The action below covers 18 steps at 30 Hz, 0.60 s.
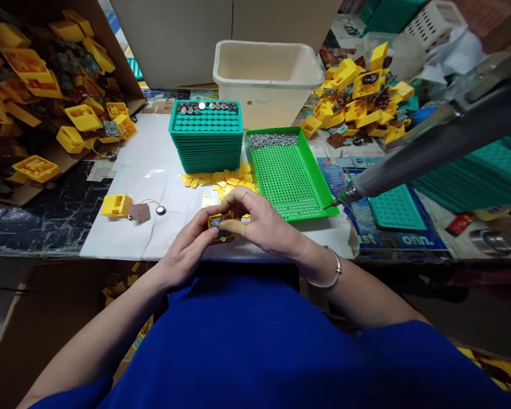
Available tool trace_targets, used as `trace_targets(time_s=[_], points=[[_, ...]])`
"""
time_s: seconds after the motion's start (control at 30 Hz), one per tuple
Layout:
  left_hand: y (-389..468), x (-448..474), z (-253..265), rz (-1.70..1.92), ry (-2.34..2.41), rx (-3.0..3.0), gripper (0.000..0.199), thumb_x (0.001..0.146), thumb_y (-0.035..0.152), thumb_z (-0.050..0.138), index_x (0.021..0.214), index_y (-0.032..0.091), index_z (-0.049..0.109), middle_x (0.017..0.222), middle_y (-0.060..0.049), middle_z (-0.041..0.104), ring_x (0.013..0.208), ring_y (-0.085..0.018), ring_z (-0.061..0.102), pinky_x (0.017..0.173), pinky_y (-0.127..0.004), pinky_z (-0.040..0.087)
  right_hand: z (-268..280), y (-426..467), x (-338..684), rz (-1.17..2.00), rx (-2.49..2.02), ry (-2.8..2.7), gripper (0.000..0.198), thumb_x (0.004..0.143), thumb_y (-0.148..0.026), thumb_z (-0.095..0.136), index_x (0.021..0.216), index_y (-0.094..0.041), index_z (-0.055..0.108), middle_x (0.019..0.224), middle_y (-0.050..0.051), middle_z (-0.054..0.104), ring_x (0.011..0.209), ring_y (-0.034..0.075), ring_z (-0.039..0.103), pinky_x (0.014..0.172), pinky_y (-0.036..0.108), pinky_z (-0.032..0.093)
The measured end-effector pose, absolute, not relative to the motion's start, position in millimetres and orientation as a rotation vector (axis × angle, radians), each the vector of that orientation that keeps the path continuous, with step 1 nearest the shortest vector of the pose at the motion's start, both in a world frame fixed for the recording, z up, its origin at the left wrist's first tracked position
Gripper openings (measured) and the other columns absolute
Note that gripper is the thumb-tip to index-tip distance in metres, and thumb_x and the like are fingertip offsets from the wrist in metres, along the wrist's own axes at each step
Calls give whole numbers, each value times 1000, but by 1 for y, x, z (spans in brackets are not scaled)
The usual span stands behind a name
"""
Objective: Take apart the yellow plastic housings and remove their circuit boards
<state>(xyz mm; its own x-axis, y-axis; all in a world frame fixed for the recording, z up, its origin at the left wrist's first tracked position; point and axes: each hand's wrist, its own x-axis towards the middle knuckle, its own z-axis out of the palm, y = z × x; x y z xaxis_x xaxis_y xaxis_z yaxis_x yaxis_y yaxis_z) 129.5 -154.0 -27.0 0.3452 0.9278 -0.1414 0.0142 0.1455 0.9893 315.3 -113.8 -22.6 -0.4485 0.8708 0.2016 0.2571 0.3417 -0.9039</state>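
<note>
A small yellow plastic case (226, 237) with a grey part inside it is held close to the table's front edge. My left hand (190, 241) grips the case from the left, thumb on the grey part. From the right, my right hand (264, 221) holds the same case, its thumb and finger wearing yellowish finger covers. Beyond my hands lies a pile of flat yellow plastic pieces (227, 180). To the left rests another yellow case (116, 205), joined by wires to a brown board (139, 212) and a round silver-and-black part (160, 210).
A stack of teal trays (206, 150) holds round metal cells on top. Beside it, a green perforated tray (287, 176) contains many small screws. A dark power screwdriver (392, 162) hangs at right. Behind stands a white bin (268, 85); a carton of yellow cases (85, 116) is left.
</note>
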Motion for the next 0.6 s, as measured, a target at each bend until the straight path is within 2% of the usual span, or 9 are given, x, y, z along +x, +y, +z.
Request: trace_targets(time_s=[0.2, 0.3, 0.47, 0.6], points=[[-147, 132, -38, 822, 875, 1051, 32, 91, 31, 61, 123, 27, 63, 129, -4, 63, 118, -26, 57, 99, -39, 49, -30, -119, 323, 1045, -968, -1909, 12, 82, -14, 69, 92, -17, 63, 91, 0, 55, 75, 8, 55, 72, 24, 49], [-147, 133, -39, 810, 776, 953, 30, 91, 27, 61, 121, 28, 65, 127, -4, 63, 116, -24, 58, 95, -37, 52, -30, -121, 327, 888, -912, -1958, 9, 85, -16, 67, 94, -18, 67, 90, 0, 53, 78, 10, 56, 74, 25, 50], [-147, 134, -36, 821, 722, 935, 30, 91, 23, 62, 120, 29, 68, 126, -4, 63, 117, -22, 58, 94, -33, 53, -26, -125, 328, 665, -903, -2091, 15, 90, -20, 62, 103, -17, 68, 94, 4, 56, 84, 13, 58, 77, 28, 52], [-146, 134, -36, 898, 741, 951, 31, 92, 25, 62, 122, 29, 67, 124, -5, 64, 115, -23, 60, 94, -36, 54, -28, -130, 320, 313, -995, -2108, 21, 95, -28, 54, 104, -16, 69, 93, 8, 60, 88, 18, 57, 79, 32, 51]])
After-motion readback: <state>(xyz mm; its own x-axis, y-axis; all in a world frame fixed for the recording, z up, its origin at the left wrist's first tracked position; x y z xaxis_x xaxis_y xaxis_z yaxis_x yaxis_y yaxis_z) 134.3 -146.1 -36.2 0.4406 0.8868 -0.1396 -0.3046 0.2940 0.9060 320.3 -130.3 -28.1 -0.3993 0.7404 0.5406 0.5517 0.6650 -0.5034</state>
